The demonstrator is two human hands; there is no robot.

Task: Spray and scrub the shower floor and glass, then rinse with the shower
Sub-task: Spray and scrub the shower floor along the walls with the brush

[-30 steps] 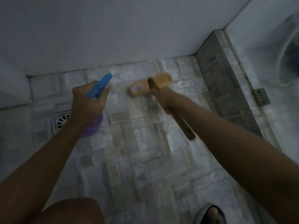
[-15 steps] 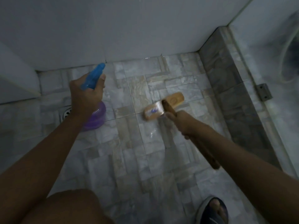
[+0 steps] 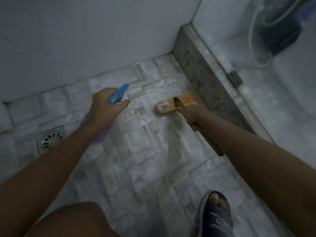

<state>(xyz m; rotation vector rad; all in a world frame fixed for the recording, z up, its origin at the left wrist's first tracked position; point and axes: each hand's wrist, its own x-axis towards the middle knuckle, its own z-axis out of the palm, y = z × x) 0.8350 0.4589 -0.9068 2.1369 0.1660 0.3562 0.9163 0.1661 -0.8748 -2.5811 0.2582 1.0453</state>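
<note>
- The drain (image 3: 52,140), a round metal grate in a square frame, is set into the shower floor (image 3: 145,159) of pale mottled tiles. Every place below is told from it.
- Just right of the drain and raised above the tiles, the left hand (image 3: 104,110) holds the spray bottle (image 3: 118,94). Its blue spray head points away toward the wall (image 3: 85,40), and its purple body shows beneath the wrist.
- That hand's fingers are curled round the bottle's neck, with one finger (image 3: 125,102) stretched forward under the blue head.
- Farther right of the drain, the wooden brush (image 3: 171,105) is down on the tiles with the back of its head facing up. A small label sits on that back.
- The end of the brush head farthest from the drain lies close against the stone kerb (image 3: 201,79).
- The right hand (image 3: 190,116) grips the brush's handle just behind the head, fingers wrapped tightly round it. The rest of the handle runs under the forearm, and its end shows below the arm.
- The kerb runs slantwise along the side of the floor opposite the drain and carries the glass (image 3: 282,108), which has a metal hinge (image 3: 235,79) at its foot.
- Behind the glass are a pale hose (image 3: 253,40) and a dark shape, both too hazy to tell more.
- Beyond the drain rises the plain pale wall.
- Nearer the camera than the drain is a bare knee (image 3: 73,219). Well right of the knee, a foot in a dark sandal (image 3: 217,219) stands on the tiles.
</note>
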